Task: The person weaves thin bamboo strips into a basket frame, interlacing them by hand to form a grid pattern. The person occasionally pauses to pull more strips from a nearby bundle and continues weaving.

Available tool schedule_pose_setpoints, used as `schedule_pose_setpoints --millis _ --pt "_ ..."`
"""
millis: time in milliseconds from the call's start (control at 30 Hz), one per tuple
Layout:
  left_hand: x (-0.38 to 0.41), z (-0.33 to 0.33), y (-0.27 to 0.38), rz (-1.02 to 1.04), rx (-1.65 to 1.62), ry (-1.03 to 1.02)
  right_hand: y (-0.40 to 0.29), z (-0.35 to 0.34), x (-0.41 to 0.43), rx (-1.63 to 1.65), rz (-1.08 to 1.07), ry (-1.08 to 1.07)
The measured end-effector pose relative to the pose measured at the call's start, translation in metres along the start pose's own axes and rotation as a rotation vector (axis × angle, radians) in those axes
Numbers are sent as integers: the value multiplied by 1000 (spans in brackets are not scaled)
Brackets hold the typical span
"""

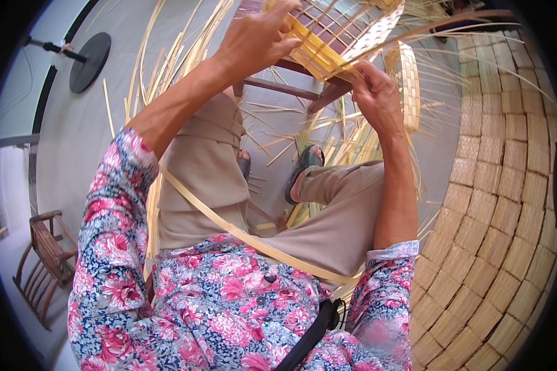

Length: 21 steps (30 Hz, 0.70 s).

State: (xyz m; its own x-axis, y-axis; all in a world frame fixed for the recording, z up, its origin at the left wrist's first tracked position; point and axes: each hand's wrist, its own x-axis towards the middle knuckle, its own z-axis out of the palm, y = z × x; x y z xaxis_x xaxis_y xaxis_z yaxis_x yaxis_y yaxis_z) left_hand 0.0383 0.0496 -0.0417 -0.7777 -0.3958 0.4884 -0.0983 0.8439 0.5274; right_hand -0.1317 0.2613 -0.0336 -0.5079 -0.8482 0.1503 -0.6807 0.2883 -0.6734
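A partly woven basket of bamboo strips [322,53] rests on a dark wooden stool [278,88] at the top of the head view. At the basket's near left edge is my left hand [260,39], its thumb and fingers about the yellow woven band; what the fingertips grip is partly hidden. My right hand [378,92] is closed on the basket's near right corner, where strips come together. Long loose strips fan out from the basket to the upper right. One pale flat strip [255,243] lies across my lap.
Bundles of split strips [181,51] stand at my left, and more strips [352,139] litter the floor near my sandals. A woven piece [409,86] stands beyond my right hand. Stacked woven blocks [487,199] fill the right side. A wooden chair [51,250] is at the left.
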Motion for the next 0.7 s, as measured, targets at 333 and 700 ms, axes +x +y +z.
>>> schedule_pose_setpoints --millis 333,700 --pt "28 28 36 393 -13 -190 1 5 -1 26 -129 65" --pt "27 5 37 401 18 -332 -11 10 -8 -103 -362 117"
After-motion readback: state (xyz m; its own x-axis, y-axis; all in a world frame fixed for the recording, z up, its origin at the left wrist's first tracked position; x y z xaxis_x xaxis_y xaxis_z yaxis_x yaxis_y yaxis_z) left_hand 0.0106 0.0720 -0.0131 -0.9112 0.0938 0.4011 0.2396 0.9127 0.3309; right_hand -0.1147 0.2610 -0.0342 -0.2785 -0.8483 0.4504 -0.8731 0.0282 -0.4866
